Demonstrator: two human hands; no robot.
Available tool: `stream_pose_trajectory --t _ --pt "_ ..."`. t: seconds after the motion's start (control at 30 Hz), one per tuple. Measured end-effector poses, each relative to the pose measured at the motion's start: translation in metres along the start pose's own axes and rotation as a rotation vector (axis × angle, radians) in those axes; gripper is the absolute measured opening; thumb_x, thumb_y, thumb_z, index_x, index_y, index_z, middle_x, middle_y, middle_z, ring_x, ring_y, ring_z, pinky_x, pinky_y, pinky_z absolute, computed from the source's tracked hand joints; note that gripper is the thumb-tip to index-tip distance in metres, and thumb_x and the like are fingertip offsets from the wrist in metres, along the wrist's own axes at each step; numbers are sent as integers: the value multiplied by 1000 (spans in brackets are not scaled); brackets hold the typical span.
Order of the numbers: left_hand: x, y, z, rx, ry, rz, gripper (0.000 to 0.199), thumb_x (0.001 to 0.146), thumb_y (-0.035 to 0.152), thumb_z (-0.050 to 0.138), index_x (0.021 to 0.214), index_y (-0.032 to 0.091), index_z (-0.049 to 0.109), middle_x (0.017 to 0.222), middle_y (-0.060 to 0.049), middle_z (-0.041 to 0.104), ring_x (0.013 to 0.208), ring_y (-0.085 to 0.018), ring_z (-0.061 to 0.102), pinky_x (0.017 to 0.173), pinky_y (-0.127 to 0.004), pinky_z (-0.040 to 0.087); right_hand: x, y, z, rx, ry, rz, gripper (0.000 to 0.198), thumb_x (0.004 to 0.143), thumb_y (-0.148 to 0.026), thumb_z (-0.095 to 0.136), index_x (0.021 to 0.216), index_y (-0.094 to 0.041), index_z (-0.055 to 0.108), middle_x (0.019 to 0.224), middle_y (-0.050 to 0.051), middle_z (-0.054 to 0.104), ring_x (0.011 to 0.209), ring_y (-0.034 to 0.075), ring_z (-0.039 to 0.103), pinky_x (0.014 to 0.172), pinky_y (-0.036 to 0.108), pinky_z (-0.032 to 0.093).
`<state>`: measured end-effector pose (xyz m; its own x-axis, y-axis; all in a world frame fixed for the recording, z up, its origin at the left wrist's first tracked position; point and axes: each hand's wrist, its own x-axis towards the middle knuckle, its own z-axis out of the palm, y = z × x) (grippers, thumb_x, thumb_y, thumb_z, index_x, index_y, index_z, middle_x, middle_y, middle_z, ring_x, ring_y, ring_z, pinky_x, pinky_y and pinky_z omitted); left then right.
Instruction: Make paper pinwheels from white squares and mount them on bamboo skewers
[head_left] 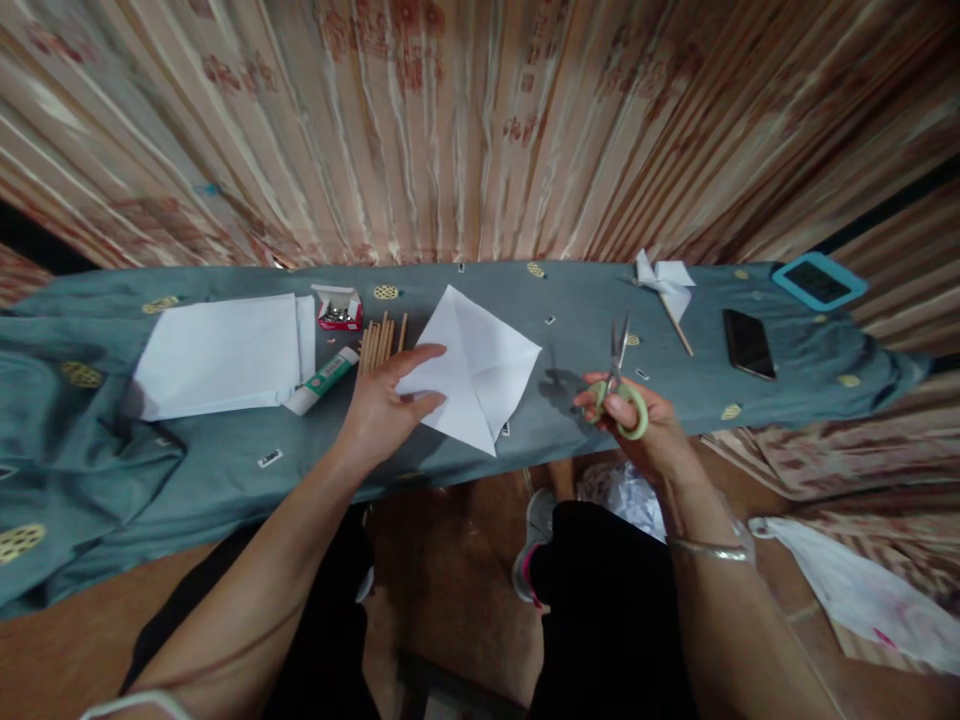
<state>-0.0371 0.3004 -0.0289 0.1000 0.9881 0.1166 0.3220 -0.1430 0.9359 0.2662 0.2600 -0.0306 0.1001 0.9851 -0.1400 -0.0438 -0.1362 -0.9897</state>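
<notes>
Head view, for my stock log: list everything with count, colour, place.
Cloth: one, grey-green, across middle.
Paper stack: one, white, left.
Tube: one, green/white, beside stack.
Box: one, red/white, behind tube.
Metal pieces: several, silvery, in box.
Creased sheet: one, white, centre.
Sticks: several, tan, left of sheet.
Scissors: one, green-handled, right of sheet.
Pinwheel: one, white, back right.
Phone: one, black, right.
Device: one, blue, far right.
Striped backdrop: one, tan, behind.
Floor: one, brown, below.
Bags: apparently two, whitish, floor right.
Bracelet: one, silvery, right wrist.
Trousers: one pair, black, below.
Shoes: two, greyish, floor.
Left hand: one, on sheet.
Right hand: one, holding scissors.
</notes>
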Motion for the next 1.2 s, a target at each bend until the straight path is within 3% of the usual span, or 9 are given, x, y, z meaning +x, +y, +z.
stream_pose_trajectory --t 0.17,0.33,0.43,0.6,0.7,0.83,1.0,1.1,1.2 --pt "-5 0 10 -12 -191 -49 72 67 19 69 137 25 53 144 -7 54 114 -29 62 84 -36 58 12 -2 11 -129 154 -103 55 51 -43 90 96 -23 66 85 1 74 75 15 66 64 26 51" --pt "-7 2 18 -93 -224 -34 90 62 15 71 145 30 40 155 -8 37 113 -28 63 72 -28 59 13 -5 19 -178 5 -70 59 51 -42 89 101 -22 65 86 2 74 74 15 66 60 26 50" --pt "-7 2 21 -152 -178 -61 90 57 13 75 141 31 47 147 -10 49 97 -26 69 60 -24 57 14 -4 25 -174 -120 38 56 51 -37 90 98 -18 66 74 -1 71 63 11 60 56 24 47" --pt "-1 0 19 -297 -87 -206 102 51 18 84 144 26 43 98 -8 74 67 -23 69 55 -31 56 12 -6 35 -130 -202 122 49 50 -34 90 91 -18 68 62 -6 67 51 8 55 50 22 43" --pt "4 -2 17 -541 56 -249 98 54 27 84 143 25 42 109 -9 72 88 -26 71 78 -41 58 12 -7 41 -23 -124 110 49 45 -35 91 86 -19 68 63 -6 68 51 9 56 50 23 45" --pt "4 0 17 -836 90 -311 62 68 44 76 122 22 57 127 -12 64 121 -28 59 103 -46 45 17 -4 46 145 91 35 53 39 -35 92 84 -21 68 66 -5 70 55 11 59 55 25 48" --pt "-10 5 37 -862 -72 -311 63 62 48 81 116 21 62 141 -14 54 136 -32 44 110 -50 36 25 0 55 123 283 -92 55 44 -43 88 89 -21 65 64 -5 66 58 13 57 57 26 46" --pt "-18 12 56 -808 -162 -262 62 56 38 86 111 20 66 136 -13 58 133 -34 47 111 -50 35 25 4 68 49 280 -139 55 50 -44 85 94 -21 63 57 -7 59 56 12 53 57 26 43" --pt "-19 19 68 -836 -111 -248 55 60 35 83 109 19 67 126 -11 65 128 -32 52 109 -48 39 24 9 86 -6 235 -165 52 56 -43 82 98 -21 62 56 -9 54 55 11 49 59 26 43"
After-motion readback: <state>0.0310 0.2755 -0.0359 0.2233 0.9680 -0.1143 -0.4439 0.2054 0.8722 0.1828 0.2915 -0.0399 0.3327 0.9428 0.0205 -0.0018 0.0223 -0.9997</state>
